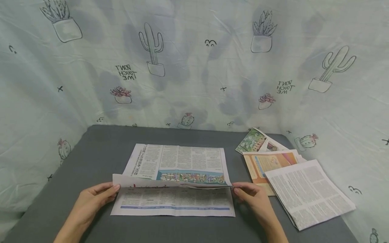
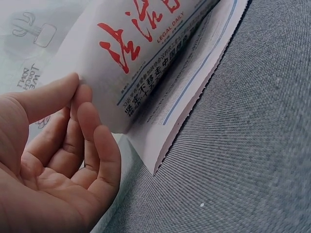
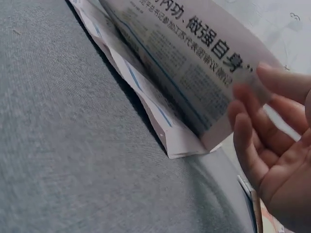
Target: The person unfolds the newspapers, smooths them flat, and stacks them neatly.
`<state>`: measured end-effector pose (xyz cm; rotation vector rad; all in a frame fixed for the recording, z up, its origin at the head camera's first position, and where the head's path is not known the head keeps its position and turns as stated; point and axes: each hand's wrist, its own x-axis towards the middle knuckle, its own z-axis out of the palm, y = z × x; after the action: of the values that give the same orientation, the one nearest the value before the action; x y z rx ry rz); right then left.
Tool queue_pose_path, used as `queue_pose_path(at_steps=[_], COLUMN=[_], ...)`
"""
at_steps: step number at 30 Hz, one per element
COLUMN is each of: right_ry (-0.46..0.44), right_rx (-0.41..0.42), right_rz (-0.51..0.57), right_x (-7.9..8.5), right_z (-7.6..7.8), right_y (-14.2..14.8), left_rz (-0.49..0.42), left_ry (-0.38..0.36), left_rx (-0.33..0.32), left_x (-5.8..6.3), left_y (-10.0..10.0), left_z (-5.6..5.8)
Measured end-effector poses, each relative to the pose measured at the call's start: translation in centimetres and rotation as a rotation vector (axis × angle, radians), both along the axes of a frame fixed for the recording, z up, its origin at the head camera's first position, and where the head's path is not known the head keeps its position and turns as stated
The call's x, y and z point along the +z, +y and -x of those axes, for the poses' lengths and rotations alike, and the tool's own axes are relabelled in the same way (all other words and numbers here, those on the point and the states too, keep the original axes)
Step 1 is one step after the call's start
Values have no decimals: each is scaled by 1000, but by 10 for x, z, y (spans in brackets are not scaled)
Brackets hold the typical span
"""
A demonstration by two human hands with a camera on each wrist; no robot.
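Head view: newspaper lay on the grey table, about midway between its left and right edges, in from the far one. Left hand pinched the left end of a raised flap; right hand pinched the right end. My reading: gripping both ends served to hold thin paper straight, since a one-ended hold would likely let it sag. Flap's long axis ran left to right, roughly parallel to the far table edge. Folded papers overlapped along the right edge, reaching toward the far right corner; probably so placed to be out of the hands' way.

Left wrist view: thumb and forefinger nipped the flap, other fingers loosely bent. Flap stood tilted above the lower layers; red masthead ran along it, black headline beneath, nearer those layers.

Right wrist view: thumb and fingers gripped the opposite end, slightly blurred. Headline characters slanted down toward that hand. Lower layers rested on the table.
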<state>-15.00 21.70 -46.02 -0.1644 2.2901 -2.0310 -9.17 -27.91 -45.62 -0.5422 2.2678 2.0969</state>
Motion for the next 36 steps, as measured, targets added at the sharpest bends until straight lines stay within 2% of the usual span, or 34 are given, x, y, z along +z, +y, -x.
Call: queue_pose_path(at_steps=[6, 12, 19, 31, 36], right_ry=[-111, -157, -168, -163, -146], right_rx=[-74, -134, -166, -166, -174], right_rz=[10, -27, -68, -107, -112], right_x=[-1, 0, 0, 0, 1], right_z=[1, 0, 1, 3, 5], right_y=[-4, -7, -10, -14, -14], left_rz=[-26, -15, -12, -35, -4], left_ry=[-3, -23, -58, -22, -26], left_rx=[-2, -5, -6, -11, -17], left_x=[0, -2, -2, -5, -5], left_y=[1, 1, 0, -2, -3], left_z=[1, 2, 1, 2, 2])
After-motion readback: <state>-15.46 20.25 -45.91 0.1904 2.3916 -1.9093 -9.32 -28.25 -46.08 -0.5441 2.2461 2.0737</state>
